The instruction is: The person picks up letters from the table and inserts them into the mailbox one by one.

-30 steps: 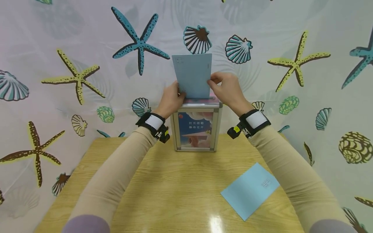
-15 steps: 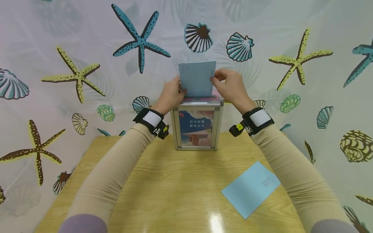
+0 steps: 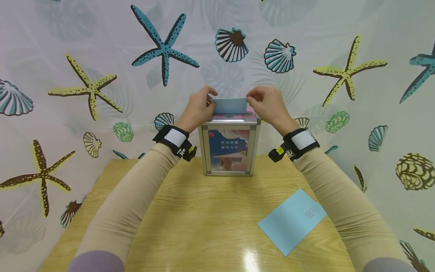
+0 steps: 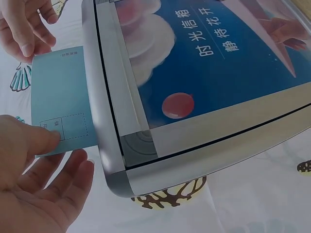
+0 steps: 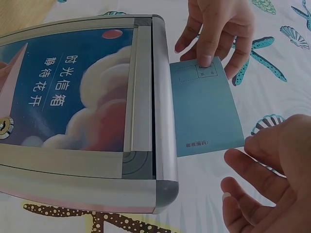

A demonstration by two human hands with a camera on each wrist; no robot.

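Note:
A light blue envelope (image 3: 229,106) stands upright in the slot on top of a metal-framed letter box (image 3: 229,149), with only its upper part showing. The rest is hidden inside. My left hand (image 3: 197,109) holds its left edge. In the left wrist view the thumb lies on the envelope's printed face (image 4: 60,97) and the fingers are behind it. At the upper right corner, my right hand (image 3: 270,105) pinches the envelope between thumb and index finger. The right wrist view shows its other fingers loosely curled, off the paper.
A second light blue envelope (image 3: 292,221) lies flat on the wooden table (image 3: 204,215), at the right near my forearm. Behind the box hangs a white cloth (image 3: 112,30) printed with starfish and shells. A keyhole lock (image 5: 6,127) is on the box's front.
The envelope has slid down into the slot, from mostly showing to a low strip. Both hands stay at its edges, now near its top. The envelope on the table has not moved.

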